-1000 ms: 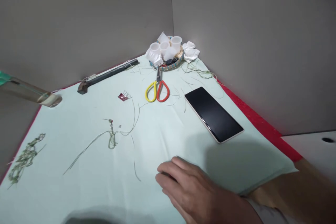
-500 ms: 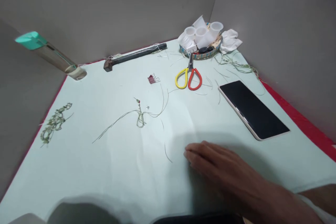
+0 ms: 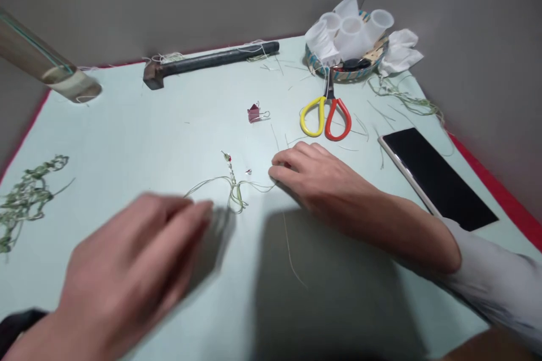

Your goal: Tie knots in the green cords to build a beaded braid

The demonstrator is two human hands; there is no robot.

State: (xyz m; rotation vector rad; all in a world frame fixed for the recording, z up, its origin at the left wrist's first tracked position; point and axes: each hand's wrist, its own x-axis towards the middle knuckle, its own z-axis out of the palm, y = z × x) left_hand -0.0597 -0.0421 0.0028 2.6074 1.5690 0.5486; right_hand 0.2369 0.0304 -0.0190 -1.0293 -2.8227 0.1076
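so the right hand [image 3: 322, 180] lies palm-down on the table [image 3: 127, 124], fingers loosely together with the tips right at one end of the knotted green thread [image 3: 235, 194] mid-table, and the blurry left hand [image 3: 135, 259] hovers just left of that knot, fingers stretched out, gripping nothing, with the scissors [image 3: 326, 118] further back

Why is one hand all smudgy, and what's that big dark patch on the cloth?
Head view: the left hand is smeared by motion blur, while the right hand and the scissors look sharp. Head view: the dark patch is a soft shadow on the pale cloth, under the right forearm. Head view: the phone screen shows no glare.
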